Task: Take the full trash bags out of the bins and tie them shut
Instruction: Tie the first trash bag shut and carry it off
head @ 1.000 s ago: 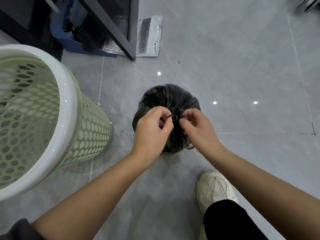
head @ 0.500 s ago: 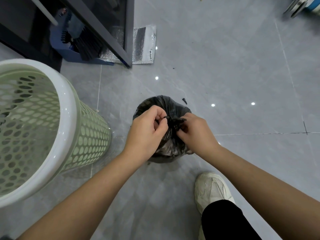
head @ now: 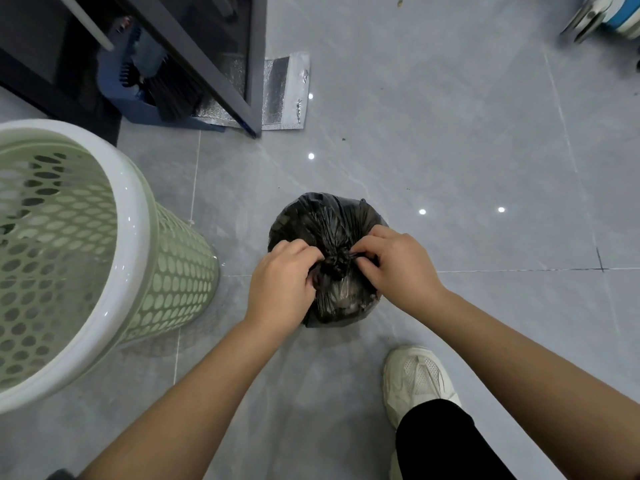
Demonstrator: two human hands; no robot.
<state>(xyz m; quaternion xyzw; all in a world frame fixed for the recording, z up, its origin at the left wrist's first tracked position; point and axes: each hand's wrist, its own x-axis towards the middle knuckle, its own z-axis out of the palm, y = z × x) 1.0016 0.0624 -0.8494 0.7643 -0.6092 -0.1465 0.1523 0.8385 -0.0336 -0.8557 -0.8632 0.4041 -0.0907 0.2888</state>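
A full black trash bag point(head: 322, 220) sits on the grey tiled floor in the middle of the view, its top gathered into a knot point(head: 336, 263). My left hand point(head: 282, 284) pinches the bag's twisted plastic on the left of the knot. On the right of the knot, my right hand point(head: 394, 265) pinches the other end. A pale green perforated bin point(head: 138, 237) with a white rim stands to the left, with no bag in it.
A dark metal frame point(head: 242, 81) stands at the back left, with a blue dustpan and brush point(head: 156, 84) behind it and a silver foil pouch point(head: 287, 95) on the floor. My white shoe point(head: 415, 379) is at the lower right. A wheeled object point(head: 602, 19) sits far right.
Both hands have stayed at the bag's neck and drawn apart a little, and the knot has tightened. The camera has tilted, so the bag now appears lower in view.
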